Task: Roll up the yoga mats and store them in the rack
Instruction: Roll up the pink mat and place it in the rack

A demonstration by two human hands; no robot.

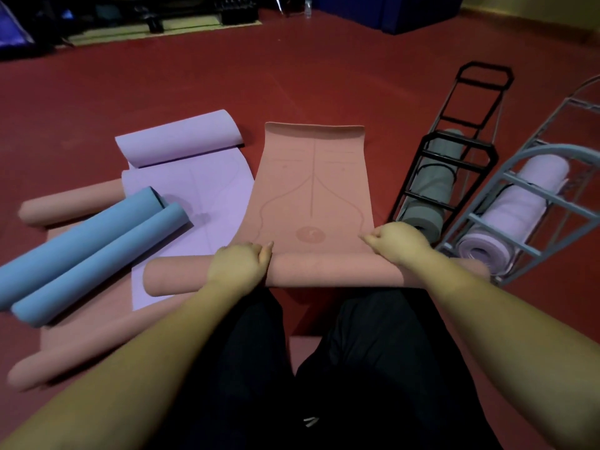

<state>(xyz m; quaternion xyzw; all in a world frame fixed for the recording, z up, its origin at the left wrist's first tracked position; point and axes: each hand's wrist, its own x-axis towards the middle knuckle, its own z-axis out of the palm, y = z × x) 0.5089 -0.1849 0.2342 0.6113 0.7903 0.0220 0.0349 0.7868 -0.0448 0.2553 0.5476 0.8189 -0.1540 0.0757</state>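
A pink yoga mat (311, 180) lies half unrolled on the red floor in front of me, its near end wound into a thick roll (331, 269). My left hand (240, 263) grips the roll left of centre, fingers curled over its top. My right hand (397, 243) grips the roll near its right end. A black rack (454, 157) at the right holds a grey rolled mat (428, 193). Beside it a pale blue rack (532, 203) holds a lilac rolled mat (516, 209).
To the left lie a partly unrolled lilac mat (194, 177), a blue mat (91, 251) curled from both ends, and another pink mat (97, 339) with rolled ends. Dark equipment and a blue block (406, 14) stand far back. My dark-trousered legs are below.
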